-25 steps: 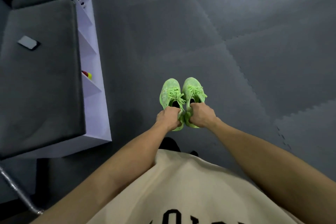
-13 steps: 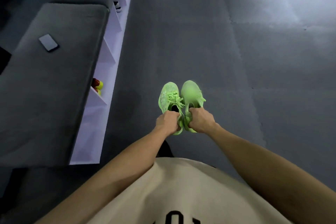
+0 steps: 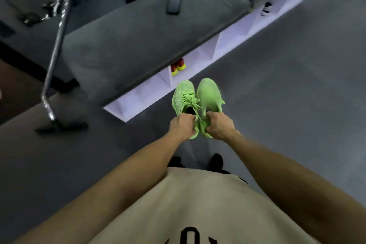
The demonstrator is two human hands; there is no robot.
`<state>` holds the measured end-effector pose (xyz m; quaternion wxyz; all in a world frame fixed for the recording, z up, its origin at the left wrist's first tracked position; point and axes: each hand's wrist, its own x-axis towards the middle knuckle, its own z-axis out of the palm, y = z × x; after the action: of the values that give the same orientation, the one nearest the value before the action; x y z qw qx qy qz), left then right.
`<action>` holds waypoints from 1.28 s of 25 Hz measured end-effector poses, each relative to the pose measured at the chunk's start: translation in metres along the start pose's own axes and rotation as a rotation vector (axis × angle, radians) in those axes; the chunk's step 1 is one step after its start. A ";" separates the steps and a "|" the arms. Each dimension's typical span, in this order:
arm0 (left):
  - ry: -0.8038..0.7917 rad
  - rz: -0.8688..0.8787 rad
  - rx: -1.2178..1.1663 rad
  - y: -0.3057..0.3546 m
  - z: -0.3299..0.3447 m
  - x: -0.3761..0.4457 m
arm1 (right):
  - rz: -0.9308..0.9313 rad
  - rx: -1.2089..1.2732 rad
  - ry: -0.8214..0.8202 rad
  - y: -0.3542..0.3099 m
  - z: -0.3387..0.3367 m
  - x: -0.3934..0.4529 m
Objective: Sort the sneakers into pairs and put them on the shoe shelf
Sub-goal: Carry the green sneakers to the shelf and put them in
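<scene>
Two neon green sneakers hang side by side in the air, toes pointing away from me. My left hand [image 3: 183, 126] grips the heel of the left green sneaker [image 3: 183, 96]. My right hand [image 3: 218, 125] grips the heel of the right green sneaker [image 3: 209, 93]. Just beyond the toes runs the white shoe shelf [image 3: 200, 56], a low row of open cubbies under a grey cushioned top [image 3: 138, 41]. A red and yellow pair [image 3: 178, 65] sits in one cubby. A black and white shoe [image 3: 266, 9] sits in a cubby farther right.
A dark phone [image 3: 174, 4] lies on the cushioned top. A metal stand [image 3: 57, 45] with a dark base rises at the left. Grey foam floor mats [image 3: 287, 85] spread to the right and in front of the shelf. My dark shoes [image 3: 215, 161] show below the hands.
The view has swung left, so the shelf now lies straight ahead of the green sneakers instead of off to the left. Both hands keep the same hold on the pair.
</scene>
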<state>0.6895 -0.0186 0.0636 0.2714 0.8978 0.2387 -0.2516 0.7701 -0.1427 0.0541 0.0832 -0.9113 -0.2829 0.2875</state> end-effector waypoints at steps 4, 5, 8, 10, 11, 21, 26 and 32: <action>0.108 -0.218 -0.151 -0.008 0.002 -0.010 | -0.245 -0.123 -0.097 -0.017 -0.014 0.028; 0.135 -0.260 -0.185 -0.014 0.002 -0.013 | -0.295 -0.143 -0.124 -0.024 -0.013 0.033; 0.195 -0.370 -0.284 -0.037 0.007 -0.023 | -0.405 -0.192 -0.184 -0.051 -0.003 0.043; 0.200 -0.417 -0.310 -0.054 0.012 -0.027 | -0.436 -0.246 -0.223 -0.066 0.008 0.049; 0.198 -0.436 -0.318 -0.065 0.017 -0.026 | -0.448 -0.272 -0.244 -0.074 0.018 0.055; 0.308 -0.564 -0.395 -0.206 0.113 0.114 | -0.600 -0.316 -0.226 -0.099 0.187 0.212; 0.363 -0.575 -0.393 -0.284 0.176 0.215 | -0.638 -0.324 -0.176 -0.095 0.284 0.314; 0.438 -0.534 -0.277 -0.385 0.218 0.339 | -0.690 -0.336 -0.071 -0.104 0.382 0.444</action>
<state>0.6591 0.2329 -0.4335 0.2575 0.7911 0.5489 -0.0809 0.8027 0.1888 -0.4385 0.0147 -0.7529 -0.6188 0.2236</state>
